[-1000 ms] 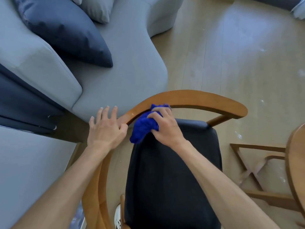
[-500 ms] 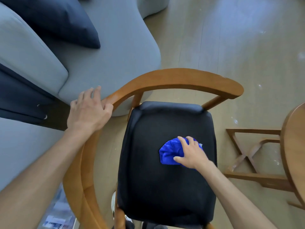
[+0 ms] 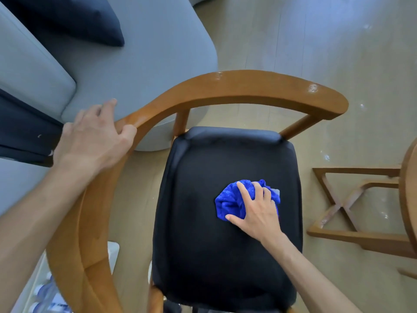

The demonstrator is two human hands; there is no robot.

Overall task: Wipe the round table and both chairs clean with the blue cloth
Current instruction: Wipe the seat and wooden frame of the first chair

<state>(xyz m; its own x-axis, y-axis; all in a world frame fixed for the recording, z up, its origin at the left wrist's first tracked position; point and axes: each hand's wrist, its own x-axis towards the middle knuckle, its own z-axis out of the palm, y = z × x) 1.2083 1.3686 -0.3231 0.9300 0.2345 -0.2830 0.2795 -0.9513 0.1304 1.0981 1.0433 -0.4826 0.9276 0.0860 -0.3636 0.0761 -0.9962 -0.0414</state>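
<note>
A wooden chair with a curved backrest rail [image 3: 225,86] and a black padded seat [image 3: 203,245] stands below me. My right hand [image 3: 259,208] presses the bunched blue cloth [image 3: 230,202] onto the right half of the seat, fingers spread over it and thumb at its near edge. My left hand [image 3: 94,136] grips the left bend of the rail, thumb hooked over the wood. The round table's edge [image 3: 408,199] shows at the far right, with its crossed wooden base [image 3: 343,208] on the floor.
A grey sofa [image 3: 140,59] with a dark blue cushion [image 3: 74,16] sits close behind the chair on the left. Pale wood floor [image 3: 293,37] stretches beyond the chair. A white box with bottles [image 3: 52,297] lies at the lower left.
My right hand carried the cloth from the backrest rail down onto the seat one second ago, and has since stayed on the right half. My left hand stays on the rail.
</note>
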